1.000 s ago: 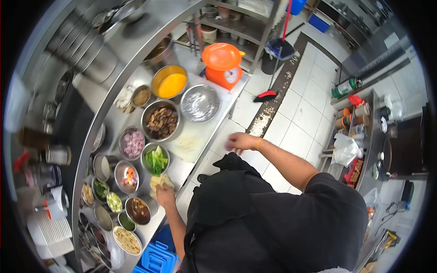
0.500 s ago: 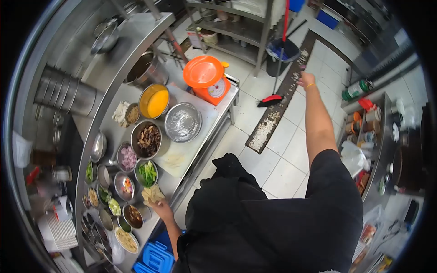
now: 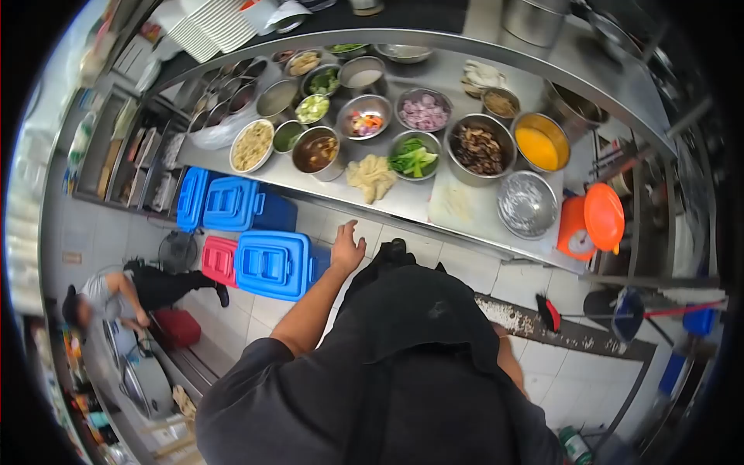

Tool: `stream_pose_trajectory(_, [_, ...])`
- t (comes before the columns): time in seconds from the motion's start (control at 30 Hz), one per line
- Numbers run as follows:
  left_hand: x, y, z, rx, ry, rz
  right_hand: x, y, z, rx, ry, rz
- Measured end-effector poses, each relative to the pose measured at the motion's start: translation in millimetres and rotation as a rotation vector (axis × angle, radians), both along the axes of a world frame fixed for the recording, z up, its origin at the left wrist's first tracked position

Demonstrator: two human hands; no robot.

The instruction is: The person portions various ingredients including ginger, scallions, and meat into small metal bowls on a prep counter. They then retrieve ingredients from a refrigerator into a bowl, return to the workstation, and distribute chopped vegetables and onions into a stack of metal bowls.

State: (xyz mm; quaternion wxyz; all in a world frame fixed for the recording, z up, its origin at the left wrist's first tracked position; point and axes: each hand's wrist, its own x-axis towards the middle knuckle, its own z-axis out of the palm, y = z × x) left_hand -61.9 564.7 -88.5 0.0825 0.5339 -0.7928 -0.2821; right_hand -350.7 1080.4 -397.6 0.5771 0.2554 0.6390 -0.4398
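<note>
My left hand [image 3: 348, 248] hangs in front of the counter [image 3: 391, 208], its fingers apart and nothing in it. Nearest to it, at the counter's edge, lies a crumpled cream cloth [image 3: 372, 179]. A bowl of cut green vegetables [image 3: 412, 157] stands beside the cloth, and a pot of brown sauce [image 3: 317, 152] is on its other side. Low at my right side, part of my right hand and forearm [image 3: 508, 359] shows past the black apron; its fingers are hidden.
Lidded blue bins [image 3: 273, 263] stand on the floor at left. Beyond them a person [image 3: 116, 298] bends by another counter. An orange scale [image 3: 577, 229] sits at the counter's right end. A red-and-black broom [image 3: 549, 312] lies by the floor drain [image 3: 573, 333].
My view has swung left toward the counter. My left hand has let go of the cream cloth and come away from it. My outstretched right arm has dropped back to my side.
</note>
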Motion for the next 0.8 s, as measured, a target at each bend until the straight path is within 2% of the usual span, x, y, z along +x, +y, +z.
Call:
stream_pose_trajectory(0.03, [12,2,-11,0.002,-0.018,0.039,25,-12,-23,0.054,-0.019,0.01])
stream_pose_trajectory(0.13, [46,1,-37,0.041,-0.084,0.145,42,-47,44,0.086,0.127,0.34])
stream_pose_trajectory(0.27, [69,-17,-53,0.066,-0.076,0.276,14,-77,110,0.062,0.576,0.884])
stream_pose_trajectory(0.3, [71,-27,-56,0.059,-0.037,0.294,7,-92,123,0.068,0.689,0.946])
stream_pose_trajectory(0.33, [69,-35,-54,0.053,0.001,0.313,1,-108,139,0.067,0.781,0.951])
stream_pose_trajectory(0.37, [63,-42,-53,-0.031,0.04,0.296,-2,-128,156,0.076,0.885,0.831])
stream_pose_trajectory(0.4, [50,-49,-41,-0.037,0.088,0.248,-15,-142,148,-0.051,0.892,0.801])
stream_pose_trajectory(0.43, [36,-55,-27,-0.044,0.135,0.201,-22,-166,176,-0.16,1.245,1.062])
stream_pose_trajectory(0.47, [24,-61,-16,-0.051,0.183,0.154,-25,-196,197,-0.128,0.997,0.904])
stream_pose_trajectory(0.5, [13,-68,-12,-0.05,0.197,0.111,-17,-239,265,-0.173,0.825,0.883])
stream_pose_trajectory(0.57, [-3,-80,-6,-0.04,0.247,-0.006,3,-314,346,-0.366,0.893,0.97])
stream_pose_trajectory(0.6, [-2,-89,-4,-0.018,0.237,-0.045,18,-348,369,-0.439,0.973,0.979])
stream_pose_trajectory(0.7, [-6,-102,-1,0.021,0.251,-0.207,54,-444,393,-0.705,1.081,1.045])
stream_pose_trajectory(0.73, [2,-106,-6,0.014,0.24,-0.255,65,-471,409,-0.71,1.117,1.121])
stream_pose_trajectory(0.8, [20,-115,-9,0.066,0.223,-0.281,89,-520,400,-0.632,1.377,1.143])
